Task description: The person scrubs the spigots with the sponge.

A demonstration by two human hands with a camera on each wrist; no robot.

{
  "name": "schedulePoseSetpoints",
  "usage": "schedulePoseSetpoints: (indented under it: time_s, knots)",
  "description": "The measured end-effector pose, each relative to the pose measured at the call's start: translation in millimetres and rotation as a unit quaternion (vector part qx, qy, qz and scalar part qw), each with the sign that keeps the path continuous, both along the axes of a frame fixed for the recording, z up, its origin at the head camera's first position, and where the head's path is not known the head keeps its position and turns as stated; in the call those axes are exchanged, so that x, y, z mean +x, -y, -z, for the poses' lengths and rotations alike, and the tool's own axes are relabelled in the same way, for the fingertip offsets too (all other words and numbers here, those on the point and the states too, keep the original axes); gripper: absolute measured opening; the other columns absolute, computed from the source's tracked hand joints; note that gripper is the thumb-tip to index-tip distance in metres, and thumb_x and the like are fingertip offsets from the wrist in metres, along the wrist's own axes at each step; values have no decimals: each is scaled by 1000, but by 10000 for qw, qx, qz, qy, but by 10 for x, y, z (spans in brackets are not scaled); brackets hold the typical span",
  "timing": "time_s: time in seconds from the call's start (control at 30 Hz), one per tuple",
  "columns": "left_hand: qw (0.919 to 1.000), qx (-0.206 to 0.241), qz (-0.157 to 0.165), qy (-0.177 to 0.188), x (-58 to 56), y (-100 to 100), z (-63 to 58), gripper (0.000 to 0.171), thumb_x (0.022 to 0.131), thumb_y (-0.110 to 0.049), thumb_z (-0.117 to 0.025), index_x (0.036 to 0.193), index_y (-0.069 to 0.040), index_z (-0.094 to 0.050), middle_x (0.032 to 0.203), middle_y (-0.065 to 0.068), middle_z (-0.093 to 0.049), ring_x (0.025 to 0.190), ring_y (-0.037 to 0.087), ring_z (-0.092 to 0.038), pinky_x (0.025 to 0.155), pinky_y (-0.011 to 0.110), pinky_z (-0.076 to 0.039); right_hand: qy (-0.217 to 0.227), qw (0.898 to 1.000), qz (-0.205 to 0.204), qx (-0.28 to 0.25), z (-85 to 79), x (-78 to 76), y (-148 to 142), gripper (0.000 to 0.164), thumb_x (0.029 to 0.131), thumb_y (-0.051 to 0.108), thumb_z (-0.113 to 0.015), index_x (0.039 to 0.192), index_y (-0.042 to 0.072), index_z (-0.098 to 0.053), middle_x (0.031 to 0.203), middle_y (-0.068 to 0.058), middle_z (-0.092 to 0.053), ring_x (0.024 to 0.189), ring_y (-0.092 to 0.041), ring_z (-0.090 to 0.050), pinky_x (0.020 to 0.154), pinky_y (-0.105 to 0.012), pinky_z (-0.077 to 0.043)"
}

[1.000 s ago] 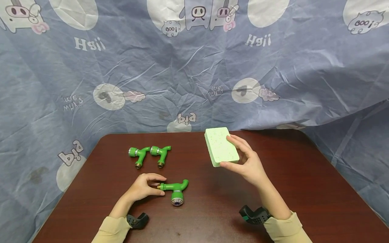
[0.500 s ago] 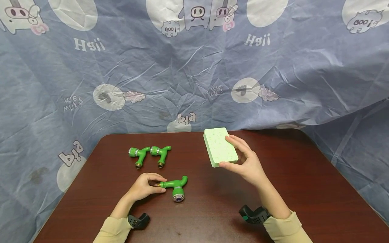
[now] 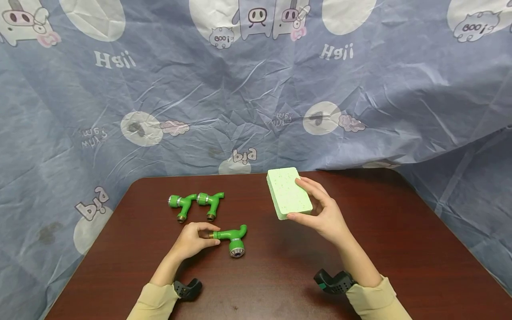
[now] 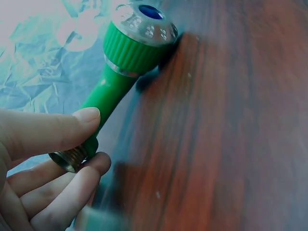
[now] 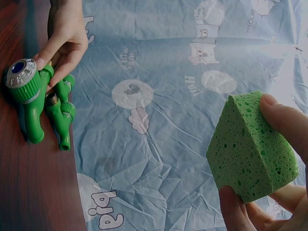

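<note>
My left hand (image 3: 192, 241) pinches a green plastic tap (image 3: 229, 234) near its brass threaded end. In the left wrist view the thumb (image 4: 62, 130) lies on the tap's green body, with fingers curled below the brass thread (image 4: 72, 158). The ribbed knob (image 4: 132, 45) has a silver cap with a blue centre. My right hand (image 3: 329, 218) grips a light green sponge (image 3: 289, 191) by one side, raised over the table. Its pores show in the right wrist view, where thumb and fingers hold the sponge (image 5: 245, 149) at its edges.
Two more green taps, a left one (image 3: 183, 206) and a right one (image 3: 212, 204), lie side by side behind my left hand on the brown table (image 3: 280, 275). A blue printed cloth (image 3: 224, 89) hangs behind the table's far edge.
My left hand has moved a little away from me along with the tap, its fingers closing nearer the threaded end. The right hand and sponge have stayed almost still.
</note>
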State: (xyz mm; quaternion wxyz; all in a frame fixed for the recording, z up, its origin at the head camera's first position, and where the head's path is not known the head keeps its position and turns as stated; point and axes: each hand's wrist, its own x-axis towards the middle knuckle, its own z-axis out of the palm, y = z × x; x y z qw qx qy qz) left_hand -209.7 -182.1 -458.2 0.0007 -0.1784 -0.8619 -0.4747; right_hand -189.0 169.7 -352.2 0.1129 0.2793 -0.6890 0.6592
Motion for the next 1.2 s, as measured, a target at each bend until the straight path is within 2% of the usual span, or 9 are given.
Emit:
schedulePoseSetpoints:
  time_s: [0.2, 0.33, 0.47, 0.67, 0.8, 0.87, 1.03, 1.2]
  knots:
    - [9987, -40, -509, -92, -54, -105, -44, 29, 71, -15, -83, 98, -12, -74, 93, -3, -69, 75, 9, -66, 65, 24, -52, -18, 10000, 32, 18, 5, -12, -9, 75, 66, -17, -76, 134, -6, -45, 139, -16, -35, 111, -15, -51, 72, -23, -55]
    - [9967, 262, -753, -136, -88, -173, -95, 30, 70, -13, -83, 98, -9, -73, 85, -2, -69, 70, 10, -64, 60, 24, -51, -54, 10000, 39, 46, 9, -17, -5, 75, 66, -17, -76, 134, -6, -45, 140, -16, -35, 112, -16, -50, 72, -22, -54]
    - [9929, 624, -1008, -58, -118, -232, -173, 32, 70, -15, -84, 100, -9, -73, 85, 1, -68, 74, 14, -64, 60, 23, -51, -58, 9999, 24, 89, 7, -17, 0, 75, 67, -16, -76, 134, -6, -45, 140, -16, -34, 113, -16, -49, 72, -21, -54]
    - [9842, 1236, -1266, 5, -126, -343, -389, 34, 73, -10, -81, 105, -7, -72, 97, 10, -67, 84, 25, -66, 64, 22, -52, 0, 10000, 44, 84, 12, -13, 4, 76, 66, -16, -76, 135, -5, -45, 140, -16, -34, 115, -15, -48, 73, -21, -54]
    - [9803, 1552, -1216, -151, -68, -435, -607, 33, 74, -1, -78, 106, 1, -69, 100, 17, -67, 84, 32, -66, 61, 22, -51, 11, 10000, 17, 43, 12, -11, 6, 75, 67, -17, -76, 134, -6, -45, 139, -16, -34, 113, -15, -49, 73, -22, -54]
    - [9784, 1663, -1207, -227, -50, -467, -671, 32, 74, 1, -77, 105, 3, -69, 101, 18, -66, 82, 29, -67, 60, 21, -51, 3, 10000, 0, 20, 9, -9, 8, 75, 67, -17, -75, 134, -6, -44, 139, -16, -34, 113, -15, -50, 73, -22, -54]
    - [9695, 2013, -1343, -389, -121, -497, -601, 32, 73, -1, -79, 104, 0, -70, 105, 16, -67, 78, 17, -68, 59, 20, -52, 24, 10000, 3, 15, 0, -3, 11, 75, 67, -17, -75, 134, -6, -44, 139, -16, -34, 112, -14, -50, 73, -22, -54]
    - [9583, 2354, -1455, -709, -145, -557, -576, 32, 72, -1, -79, 103, 1, -70, 99, 15, -69, 77, 21, -68, 57, 21, -52, 5, 10000, 33, 49, -6, 1, 5, 75, 67, -17, -75, 134, -6, -44, 139, -16, -34, 112, -15, -50, 73, -21, -54]
